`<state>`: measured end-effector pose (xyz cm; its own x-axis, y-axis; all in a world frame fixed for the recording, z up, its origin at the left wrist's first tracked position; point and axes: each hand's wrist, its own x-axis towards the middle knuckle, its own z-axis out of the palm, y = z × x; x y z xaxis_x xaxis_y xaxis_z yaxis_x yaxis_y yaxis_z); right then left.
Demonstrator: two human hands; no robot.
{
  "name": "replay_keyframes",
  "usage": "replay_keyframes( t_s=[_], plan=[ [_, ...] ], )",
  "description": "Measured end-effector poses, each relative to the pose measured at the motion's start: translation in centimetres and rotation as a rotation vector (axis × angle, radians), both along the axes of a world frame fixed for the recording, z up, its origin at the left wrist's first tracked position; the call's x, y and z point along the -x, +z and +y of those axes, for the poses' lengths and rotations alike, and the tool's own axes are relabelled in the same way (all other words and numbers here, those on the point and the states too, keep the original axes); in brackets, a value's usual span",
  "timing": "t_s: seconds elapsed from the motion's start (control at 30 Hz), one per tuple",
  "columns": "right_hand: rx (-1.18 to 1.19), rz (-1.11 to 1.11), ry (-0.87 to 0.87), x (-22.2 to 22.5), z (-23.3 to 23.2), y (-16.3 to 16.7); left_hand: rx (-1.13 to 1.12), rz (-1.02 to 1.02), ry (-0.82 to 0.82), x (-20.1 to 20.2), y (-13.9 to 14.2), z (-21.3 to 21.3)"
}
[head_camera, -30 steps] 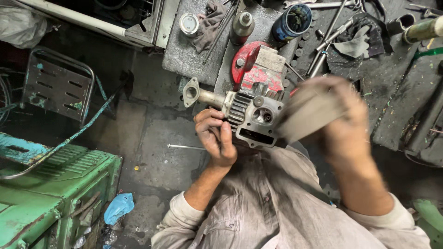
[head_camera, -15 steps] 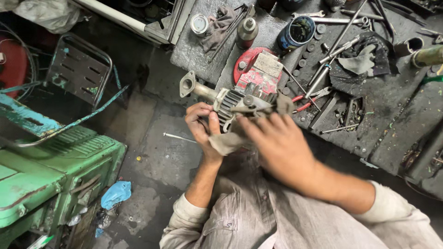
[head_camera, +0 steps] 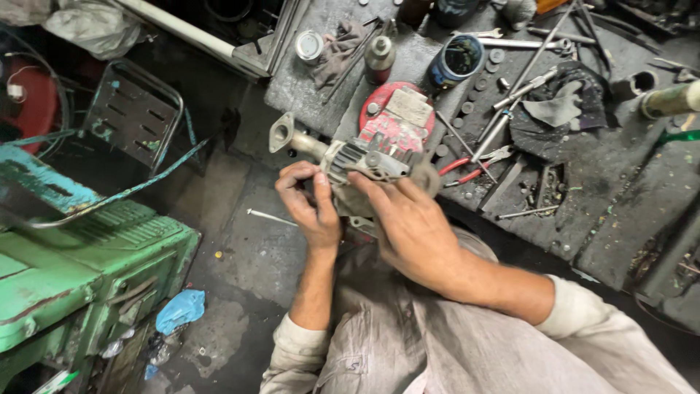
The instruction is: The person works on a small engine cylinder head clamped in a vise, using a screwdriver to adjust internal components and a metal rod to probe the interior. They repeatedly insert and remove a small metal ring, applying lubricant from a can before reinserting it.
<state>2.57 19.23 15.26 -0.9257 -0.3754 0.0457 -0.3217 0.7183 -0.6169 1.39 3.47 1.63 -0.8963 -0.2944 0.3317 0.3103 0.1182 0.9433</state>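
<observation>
Here, left hand [head_camera: 310, 204] gripping small engine [head_camera: 372, 157], right hand [head_camera: 408, 226] cupped over it

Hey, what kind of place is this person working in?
Most likely a small engine repair workshop. Both hands, left hand and right hand, grip a small engine at a grimy workbench strewn with pliers and washers, beside a worn green machine.

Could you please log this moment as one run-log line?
left hand: grips small engine | right hand: pressed on engine's near side | pliers: on workbench
</observation>
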Motion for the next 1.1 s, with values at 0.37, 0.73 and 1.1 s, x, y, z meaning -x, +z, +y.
replay_keyframes(
  t_s=[0.37,0.73,1.1],
  plan=[
    [1.194,0.098,-0.459,1.9,18.4,-2.7,-0.012,0.009,0.042,0.1,-0.3,0.4],
    [0.784,0.329,-0.785,2.1,26.6,-8.8,0.0,-0.038,0.039,0.1,-0.2,0.5],
    [0.096,-0.08,-0.492,5.7,15.5,-11.2,0.024,-0.039,0.052,0.2,-0.3,0.2]
  ],
)
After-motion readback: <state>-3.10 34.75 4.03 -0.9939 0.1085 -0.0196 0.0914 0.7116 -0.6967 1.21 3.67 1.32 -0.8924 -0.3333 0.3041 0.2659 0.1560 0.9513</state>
